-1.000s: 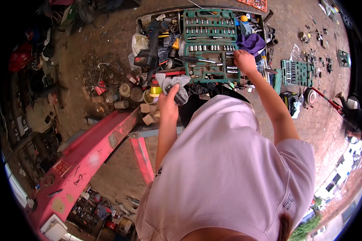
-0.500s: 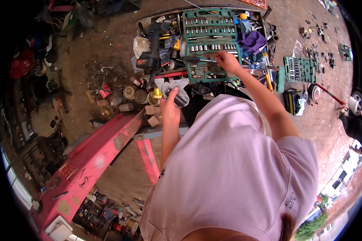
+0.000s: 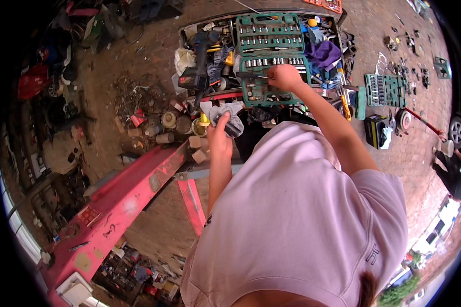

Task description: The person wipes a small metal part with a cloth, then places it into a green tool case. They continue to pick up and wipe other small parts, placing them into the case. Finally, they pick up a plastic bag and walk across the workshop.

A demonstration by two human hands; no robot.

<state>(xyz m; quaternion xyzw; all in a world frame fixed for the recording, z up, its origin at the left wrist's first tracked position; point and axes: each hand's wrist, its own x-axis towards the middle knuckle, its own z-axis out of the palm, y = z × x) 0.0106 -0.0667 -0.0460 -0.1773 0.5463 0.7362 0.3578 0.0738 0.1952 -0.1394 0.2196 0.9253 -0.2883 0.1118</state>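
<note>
While my left hand has its grip clamped on a grey rag and a dark object bundled with it, my right hand is up over the lower half of an open green case. Its fingers meet the metal shaft of a dark-handled tool; they cover the far end, so I cannot tell whether that grip is together on it or only touching. The tool is at the lower half of the case, its long axis running nearly straight across my view, handle to the left, shaft to the right.

At the near edge of the case I have dark clutter; at its right side, a purple cloth crowds close. My two hands stand well apart. Paved floor spreads to the right, beyond the rim of the wide tray carrying the case, and a red beam slants along my lower left.

Rows of sockets sit in both the lower half and the raised lid. Left of the case, the tray also holds a cordless drill and striped gloves. A second green case lies open on the floor, with sockets in it.
</note>
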